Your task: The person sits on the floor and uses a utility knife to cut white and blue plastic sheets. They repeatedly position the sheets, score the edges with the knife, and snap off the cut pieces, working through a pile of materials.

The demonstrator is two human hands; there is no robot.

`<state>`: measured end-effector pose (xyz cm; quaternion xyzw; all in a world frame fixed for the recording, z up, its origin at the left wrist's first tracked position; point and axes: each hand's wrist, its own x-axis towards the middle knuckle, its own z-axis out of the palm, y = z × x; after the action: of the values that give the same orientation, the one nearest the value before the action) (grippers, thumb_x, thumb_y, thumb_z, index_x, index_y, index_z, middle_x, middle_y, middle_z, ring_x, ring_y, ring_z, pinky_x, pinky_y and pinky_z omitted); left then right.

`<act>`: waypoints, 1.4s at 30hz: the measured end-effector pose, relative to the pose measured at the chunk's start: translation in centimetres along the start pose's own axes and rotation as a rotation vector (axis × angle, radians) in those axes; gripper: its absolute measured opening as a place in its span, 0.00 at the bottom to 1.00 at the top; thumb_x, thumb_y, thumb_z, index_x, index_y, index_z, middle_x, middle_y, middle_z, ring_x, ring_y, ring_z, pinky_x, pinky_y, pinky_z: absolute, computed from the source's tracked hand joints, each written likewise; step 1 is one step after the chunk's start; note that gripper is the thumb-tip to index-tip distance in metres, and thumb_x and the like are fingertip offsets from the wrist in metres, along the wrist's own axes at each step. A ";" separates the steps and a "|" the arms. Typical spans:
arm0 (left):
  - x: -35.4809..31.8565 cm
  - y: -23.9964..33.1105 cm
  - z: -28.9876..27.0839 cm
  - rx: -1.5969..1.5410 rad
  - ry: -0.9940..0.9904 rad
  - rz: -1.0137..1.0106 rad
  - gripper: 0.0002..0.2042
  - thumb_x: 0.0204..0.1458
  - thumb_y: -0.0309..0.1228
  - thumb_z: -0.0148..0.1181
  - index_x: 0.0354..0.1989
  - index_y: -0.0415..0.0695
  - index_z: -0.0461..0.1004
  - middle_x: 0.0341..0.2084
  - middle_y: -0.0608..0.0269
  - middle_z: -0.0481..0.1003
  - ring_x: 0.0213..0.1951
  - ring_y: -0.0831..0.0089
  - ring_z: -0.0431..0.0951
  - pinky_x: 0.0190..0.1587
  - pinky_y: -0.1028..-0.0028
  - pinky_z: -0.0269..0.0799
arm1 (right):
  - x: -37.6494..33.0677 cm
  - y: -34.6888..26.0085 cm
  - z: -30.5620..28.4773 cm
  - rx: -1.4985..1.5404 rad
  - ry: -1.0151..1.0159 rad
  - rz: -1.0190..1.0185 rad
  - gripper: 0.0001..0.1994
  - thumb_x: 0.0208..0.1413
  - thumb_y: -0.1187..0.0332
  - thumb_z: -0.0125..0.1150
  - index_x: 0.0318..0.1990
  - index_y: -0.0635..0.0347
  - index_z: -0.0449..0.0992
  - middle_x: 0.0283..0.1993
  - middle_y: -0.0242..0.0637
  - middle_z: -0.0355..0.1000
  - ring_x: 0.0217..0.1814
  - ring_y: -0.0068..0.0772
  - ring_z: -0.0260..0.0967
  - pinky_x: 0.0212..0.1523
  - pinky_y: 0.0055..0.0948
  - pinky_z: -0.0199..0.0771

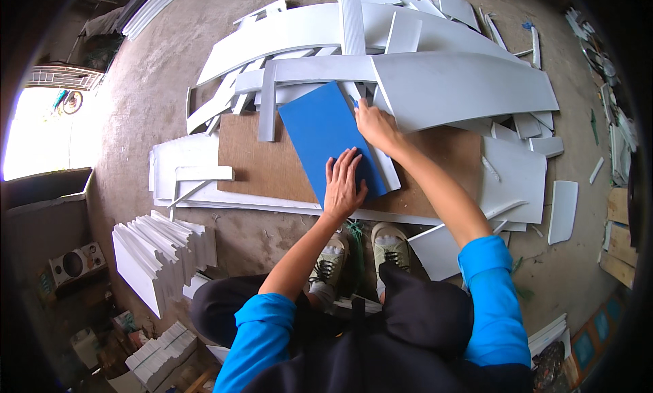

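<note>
A flat blue rectangular board (318,129) lies at a slant on a brown wooden board (246,163). My left hand (344,186) rests on its near part with the fingers stretched out, pressing down flat. At the far right edge of the blue board my right hand (378,126) is closed. A small blue bit shows at its fingertips, but the rest of what it holds is hidden. Along that same edge, a white sheet (386,170) sticks out from under the blue board.
Large white panels (462,87) and strips are heaped beyond the boards. A stack of white pieces (153,253) stands at the left. White offcuts (563,211) lie on the concrete floor at the right. My shoes (391,250) are just before the boards.
</note>
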<state>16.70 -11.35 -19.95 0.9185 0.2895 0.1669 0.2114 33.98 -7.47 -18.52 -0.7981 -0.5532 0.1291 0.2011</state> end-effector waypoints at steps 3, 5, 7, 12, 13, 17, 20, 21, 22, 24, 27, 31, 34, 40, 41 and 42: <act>0.0 0.1 -0.3 0.043 -0.009 -0.030 0.28 0.38 0.29 0.53 0.54 0.43 0.57 0.56 0.58 0.56 0.59 0.62 0.53 0.60 0.55 0.40 | 3.2 -0.2 1.8 -0.043 0.000 0.004 0.12 0.57 0.63 0.41 0.34 0.65 0.63 0.22 0.50 0.71 0.25 0.49 0.72 0.26 0.42 0.72; -0.1 0.3 -0.4 0.067 -0.022 -0.063 0.29 0.37 0.31 0.54 0.54 0.45 0.59 0.57 0.63 0.56 0.60 0.61 0.50 0.60 0.49 0.34 | 4.2 -0.2 2.6 -0.024 -0.008 0.014 0.12 0.57 0.63 0.41 0.34 0.65 0.63 0.23 0.50 0.71 0.27 0.49 0.72 0.28 0.43 0.72; -0.1 0.3 -0.4 0.138 -0.032 -0.080 0.29 0.38 0.33 0.54 0.54 0.47 0.59 0.57 0.66 0.55 0.62 0.61 0.48 0.59 0.44 0.31 | 5.1 0.0 3.3 0.018 0.012 0.012 0.13 0.57 0.62 0.40 0.35 0.66 0.62 0.22 0.54 0.70 0.28 0.54 0.71 0.28 0.46 0.71; -0.2 0.0 -0.4 0.149 -0.054 -0.093 0.29 0.38 0.35 0.55 0.54 0.49 0.60 0.58 0.70 0.54 0.63 0.59 0.44 0.57 0.39 0.27 | 7.0 -0.1 3.2 0.030 -0.056 0.003 0.15 0.57 0.62 0.38 0.37 0.67 0.63 0.25 0.58 0.70 0.31 0.57 0.70 0.34 0.50 0.70; -0.1 0.0 -0.4 0.144 -0.055 -0.093 0.29 0.38 0.35 0.55 0.54 0.49 0.60 0.58 0.70 0.54 0.63 0.59 0.44 0.57 0.39 0.27 | 7.5 -0.2 3.1 0.014 -0.095 0.019 0.15 0.57 0.62 0.37 0.38 0.68 0.64 0.27 0.59 0.70 0.33 0.57 0.70 0.36 0.49 0.70; -0.2 -0.1 -0.4 0.128 -0.046 -0.098 0.30 0.38 0.34 0.55 0.55 0.50 0.59 0.58 0.69 0.55 0.63 0.60 0.44 0.58 0.41 0.26 | 8.4 -0.4 3.5 -0.014 -0.142 0.034 0.15 0.57 0.63 0.37 0.38 0.69 0.64 0.29 0.59 0.70 0.35 0.58 0.70 0.37 0.48 0.70; -0.2 -0.1 -0.4 0.128 -0.040 -0.095 0.30 0.38 0.34 0.56 0.55 0.50 0.58 0.58 0.69 0.55 0.63 0.60 0.44 0.58 0.41 0.26 | 8.6 -0.4 3.8 -0.067 -0.163 0.034 0.14 0.55 0.66 0.37 0.37 0.70 0.64 0.28 0.59 0.70 0.31 0.56 0.71 0.35 0.47 0.71; -0.2 -0.1 -0.5 0.131 -0.039 -0.094 0.30 0.38 0.34 0.56 0.55 0.50 0.58 0.58 0.69 0.55 0.63 0.60 0.44 0.58 0.41 0.26 | 8.6 -0.6 3.5 -0.029 -0.211 0.077 0.13 0.54 0.67 0.38 0.37 0.71 0.64 0.27 0.59 0.70 0.29 0.55 0.71 0.33 0.46 0.72; -0.2 -0.2 -0.5 0.133 -0.041 -0.092 0.30 0.38 0.35 0.56 0.55 0.49 0.58 0.58 0.69 0.54 0.63 0.60 0.44 0.57 0.40 0.27 | 8.7 -0.8 3.3 0.009 -0.260 0.121 0.13 0.53 0.68 0.38 0.38 0.71 0.64 0.26 0.59 0.70 0.27 0.53 0.71 0.31 0.45 0.73; -0.3 -0.1 -0.5 0.132 -0.046 -0.085 0.29 0.39 0.36 0.55 0.55 0.48 0.59 0.58 0.69 0.54 0.63 0.59 0.44 0.57 0.39 0.28 | 8.6 -1.1 2.6 0.055 -0.372 0.186 0.13 0.52 0.70 0.38 0.37 0.72 0.64 0.24 0.58 0.70 0.23 0.51 0.72 0.27 0.43 0.73; -0.2 0.0 -0.2 0.163 -0.038 -0.094 0.29 0.38 0.36 0.56 0.54 0.48 0.60 0.58 0.69 0.55 0.63 0.59 0.44 0.57 0.39 0.29 | 7.5 -1.4 1.6 0.078 -0.529 0.256 0.12 0.50 0.71 0.40 0.33 0.72 0.68 0.23 0.56 0.71 0.22 0.47 0.72 0.27 0.39 0.74; 0.0 0.3 0.0 0.137 -0.044 -0.139 0.32 0.32 0.36 0.59 0.52 0.50 0.59 0.56 0.70 0.56 0.63 0.62 0.44 0.58 0.42 0.27 | -0.4 -1.0 0.1 0.066 -0.509 0.291 0.13 0.49 0.70 0.42 0.36 0.68 0.70 0.33 0.58 0.71 0.39 0.51 0.71 0.41 0.43 0.70; -0.1 0.3 0.4 0.171 -0.015 -0.130 0.30 0.35 0.36 0.57 0.52 0.50 0.59 0.56 0.69 0.56 0.63 0.62 0.44 0.58 0.42 0.27 | -6.3 0.0 0.0 0.086 -0.562 0.305 0.13 0.53 0.67 0.41 0.41 0.69 0.64 0.38 0.61 0.68 0.42 0.59 0.67 0.42 0.50 0.67; -0.1 0.6 0.8 0.230 0.015 -0.124 0.25 0.43 0.41 0.54 0.51 0.50 0.59 0.56 0.69 0.56 0.62 0.62 0.45 0.56 0.39 0.31 | -13.4 0.1 -1.2 0.046 -0.498 0.252 0.13 0.57 0.64 0.38 0.39 0.67 0.61 0.30 0.59 0.70 0.35 0.59 0.69 0.36 0.51 0.69; -0.1 0.6 0.7 0.230 0.012 -0.128 0.25 0.43 0.41 0.54 0.51 0.50 0.59 0.56 0.69 0.55 0.62 0.62 0.45 0.56 0.39 0.31 | -14.2 -0.1 -1.6 0.047 -0.491 0.246 0.13 0.57 0.64 0.39 0.39 0.67 0.61 0.29 0.58 0.70 0.34 0.59 0.69 0.35 0.51 0.70; -0.2 0.6 0.7 0.230 0.009 -0.134 0.25 0.43 0.41 0.54 0.51 0.50 0.59 0.56 0.69 0.55 0.62 0.62 0.45 0.56 0.39 0.31 | -15.0 -0.2 -1.9 0.049 -0.485 0.239 0.12 0.57 0.65 0.39 0.39 0.67 0.61 0.28 0.58 0.70 0.33 0.59 0.70 0.34 0.50 0.70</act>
<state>17.17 -12.13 -20.26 0.9146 0.3682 0.1223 0.1142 29.30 -21.78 -17.01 -0.7984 -0.4839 0.3524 0.0652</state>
